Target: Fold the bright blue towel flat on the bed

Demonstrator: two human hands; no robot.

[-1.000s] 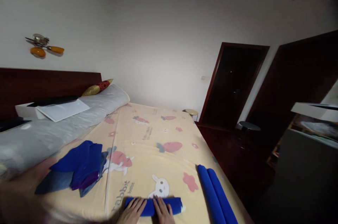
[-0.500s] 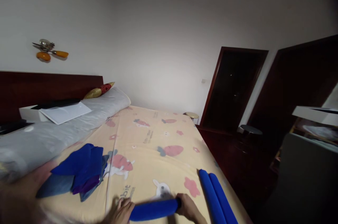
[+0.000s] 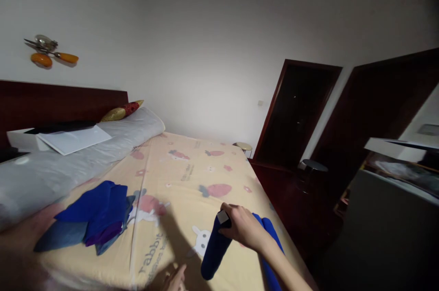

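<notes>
My right hand (image 3: 242, 227) is closed round the upper end of a rolled-up blue garment (image 3: 215, 254), which tilts over the bed with a pale label showing near its top. Behind the right wrist and forearm lie two more blue rolls (image 3: 270, 231), partly covered by them. At the bottom edge my left hand (image 3: 175, 278) is open with nothing in it, a short way left of the held roll; part of it is cut off. Farther left, a loose pile of blue, purple and denim-like clothes (image 3: 99, 213) rests on the patterned bed sheet (image 3: 185, 204).
A long grey bolster (image 3: 103, 149) lies along the wooden headboard (image 3: 68, 99), carrying a white folder (image 3: 73, 139) and a red-gold cushion (image 3: 123, 110). To the right stand a round stool (image 3: 314, 165), a dark door (image 3: 298, 117) and a grey cabinet (image 3: 373, 231).
My right hand has lifted the blue roll and swung it from level to steeply tilted, toward the other two rolls. My left hand has let go of it. The view has shifted slightly.
</notes>
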